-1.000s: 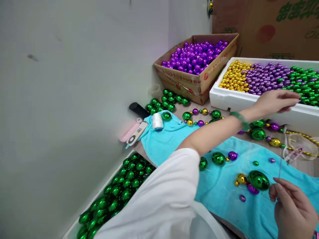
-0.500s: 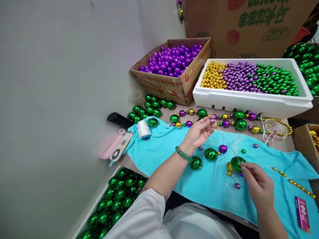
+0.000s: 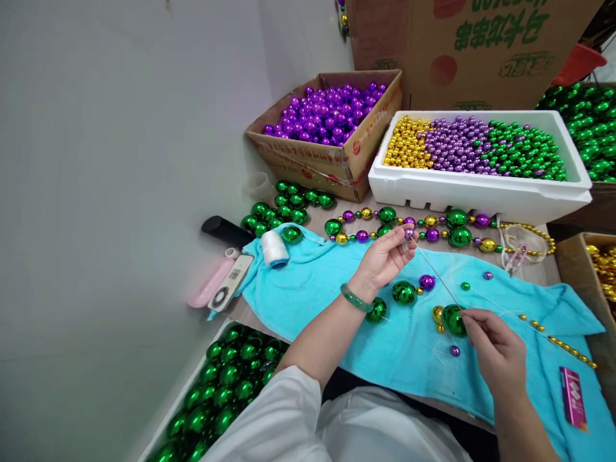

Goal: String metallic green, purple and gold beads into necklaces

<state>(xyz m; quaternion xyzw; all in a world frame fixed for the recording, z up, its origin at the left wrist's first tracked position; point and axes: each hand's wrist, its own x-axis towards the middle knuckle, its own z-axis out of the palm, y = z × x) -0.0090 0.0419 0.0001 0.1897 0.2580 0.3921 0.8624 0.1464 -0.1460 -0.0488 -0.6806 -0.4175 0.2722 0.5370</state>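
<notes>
My left hand (image 3: pixel 387 256), with a green bangle (image 3: pixel 356 298) on its wrist, pinches a small purple bead (image 3: pixel 409 234) at the fingertips. From that bead a long thin needle (image 3: pixel 437 273) slants down to my right hand (image 3: pixel 498 346), whose thumb and finger are closed on its lower end. A large green bead (image 3: pixel 453 320) lies just beside the right fingertips, with gold beads (image 3: pixel 437 314) against it. Left of these on the turquoise towel (image 3: pixel 308 282) are more green beads (image 3: pixel 404 292) and a purple bead (image 3: pixel 427 283). A loose purple bead (image 3: pixel 455 351) lies nearer me.
Behind stand a carton (image 3: pixel 308 160) of purple balls and a white foam box (image 3: pixel 476 192) of small beads. A finished-looking bead garland (image 3: pixel 457 219) lies before them. Thread spool (image 3: pixel 274 248), pink snips (image 3: pixel 517 260) and a pink packet (image 3: pixel 572 399) lie around. Green balls (image 3: pixel 231 372) fill a box at lower left.
The view has shifted slightly. Both hands keep nearly the same pose, with the needle still stretched between the bead and the right fingers.
</notes>
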